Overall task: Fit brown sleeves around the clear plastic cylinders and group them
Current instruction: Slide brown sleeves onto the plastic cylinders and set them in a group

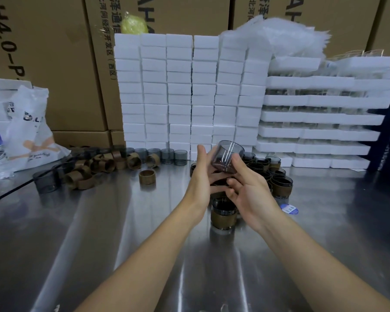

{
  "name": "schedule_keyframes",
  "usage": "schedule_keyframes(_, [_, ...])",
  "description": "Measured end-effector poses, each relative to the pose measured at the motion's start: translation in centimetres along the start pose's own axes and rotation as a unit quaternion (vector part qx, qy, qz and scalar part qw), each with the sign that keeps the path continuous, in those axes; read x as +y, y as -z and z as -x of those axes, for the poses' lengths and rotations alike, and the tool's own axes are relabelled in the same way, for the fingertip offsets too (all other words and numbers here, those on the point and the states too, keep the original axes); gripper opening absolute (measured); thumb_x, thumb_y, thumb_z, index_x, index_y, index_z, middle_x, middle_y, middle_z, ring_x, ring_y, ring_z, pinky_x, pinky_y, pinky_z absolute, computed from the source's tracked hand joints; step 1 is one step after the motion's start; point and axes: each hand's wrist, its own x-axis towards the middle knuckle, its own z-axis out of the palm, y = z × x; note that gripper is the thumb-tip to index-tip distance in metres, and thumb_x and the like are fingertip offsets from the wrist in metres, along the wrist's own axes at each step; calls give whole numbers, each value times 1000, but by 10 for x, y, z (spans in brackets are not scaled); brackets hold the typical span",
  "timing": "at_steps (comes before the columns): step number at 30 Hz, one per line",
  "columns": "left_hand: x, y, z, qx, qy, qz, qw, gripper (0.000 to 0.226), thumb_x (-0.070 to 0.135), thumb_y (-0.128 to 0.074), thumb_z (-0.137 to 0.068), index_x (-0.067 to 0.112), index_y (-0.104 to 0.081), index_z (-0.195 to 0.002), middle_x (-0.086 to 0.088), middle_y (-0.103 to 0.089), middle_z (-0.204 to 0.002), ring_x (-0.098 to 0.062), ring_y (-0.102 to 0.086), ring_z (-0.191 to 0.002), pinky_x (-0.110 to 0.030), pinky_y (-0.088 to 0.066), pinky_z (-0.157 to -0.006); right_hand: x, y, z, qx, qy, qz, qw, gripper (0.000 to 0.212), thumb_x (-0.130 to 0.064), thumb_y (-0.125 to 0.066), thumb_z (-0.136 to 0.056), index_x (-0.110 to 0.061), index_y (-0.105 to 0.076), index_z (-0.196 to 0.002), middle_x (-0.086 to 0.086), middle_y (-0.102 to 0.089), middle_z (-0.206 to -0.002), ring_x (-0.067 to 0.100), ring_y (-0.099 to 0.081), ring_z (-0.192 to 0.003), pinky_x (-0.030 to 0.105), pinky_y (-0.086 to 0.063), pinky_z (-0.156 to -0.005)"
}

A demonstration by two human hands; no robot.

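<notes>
1. Cylinder [231, 152] sits between both hands, raised off the desk [144, 233]. Its axis is tilted, open rim up and away, base down toward the palms.
2. Left hand [199, 176]: palm turned inward, thumb straight up, fingers wrapped under the base.
3. Right hand [250, 190]: thumb on the near wall, fingers curled below. It is the nearer hand to the rim.
4. Dark brown tint at the base; cannot tell whether a sleeve is on.
5. Spare sleeve [147, 177] stands well left of the left hand.
6. Sleeved group [280, 184] is just right of the right hand; one sleeved piece [223, 218] is directly beneath the hands.
7. Judgement: next comes seating, then setting down rightward.
</notes>
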Motion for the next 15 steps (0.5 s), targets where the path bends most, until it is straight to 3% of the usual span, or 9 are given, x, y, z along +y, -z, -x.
schedule_keyframes(2, [-3,-3,1,-21,-44,-58,997,63,87,-19,-98,65,-47,-150,28,-65,-141,-10,-69,-127,-43,-58,-103,-1,2,0,31,0,12,999,59,-48,-86,-86,-9,-78,-130,1,-70,-100,10,-49,-69,22,-44,-61])
schedule_keyframes(4, [-11,-7,5,-61,-102,-172,978,50,81,-22,-102,74,-38,-149,45,-49,-145,5,-54,-138,-34,-47,-114,-2,3,1,36,-5,8,999,68,-52,-87,-83,-8,-75,-133,4,-68,-98,20,-53,-80,28,-46,-72])
schedule_keyframes(6, [-19,-6,9,-72,-150,-252,953,49,79,-26,-104,74,-31,-152,43,-45,-147,24,-44,-133,-18,-35,-111,-4,1,3,37,-6,-5,999,78,-53,-89,-80,-3,-71,-137,16,-68,-111,31,-52,-99,40,-43,-89])
schedule_keyframes(8, [-22,-3,8,-63,-170,-278,943,50,80,-28,-103,74,-29,-153,35,-45,-154,27,-43,-131,-15,-32,-109,-4,0,4,38,-9,-17,999,84,-52,-90,-79,1,-67,-140,21,-72,-121,33,-55,-105,44,-43,-94])
schedule_keyframes(9, [-22,0,7,-61,-174,-288,940,50,80,-27,-104,74,-28,-153,34,-45,-156,22,-45,-135,-16,-32,-111,-4,0,4,40,-13,-21,999,82,-52,-90,-78,0,-69,-138,17,-76,-117,29,-61,-101,40,-46,-91])
schedule_keyframes(11, [-21,6,2,-58,-157,-303,938,49,82,-21,-104,76,-28,-152,38,-47,-156,6,-55,-137,-25,-38,-114,-4,-1,5,53,-27,-17,998,71,-52,-91,-74,-7,-76,-127,0,-78,-89,14,-66,-77,25,-51,-69])
schedule_keyframes(13, [-21,17,-5,-18,-124,-290,949,49,88,-18,-99,80,-38,-143,41,-60,-137,2,-70,-115,-34,-51,-104,-2,0,5,74,-35,-21,996,63,-51,-93,-66,-15,-78,-115,-8,-67,-74,5,-56,-62,18,-45,-51])
schedule_keyframes(15, [-26,40,-20,58,-107,-278,953,47,90,-25,-96,74,-57,-126,34,-70,-115,2,-72,-101,-35,-54,-97,2,2,5,93,-35,-20,995,67,-52,-95,-59,-17,-77,-113,-10,-62,-74,5,-49,-59,18,-42,-48])
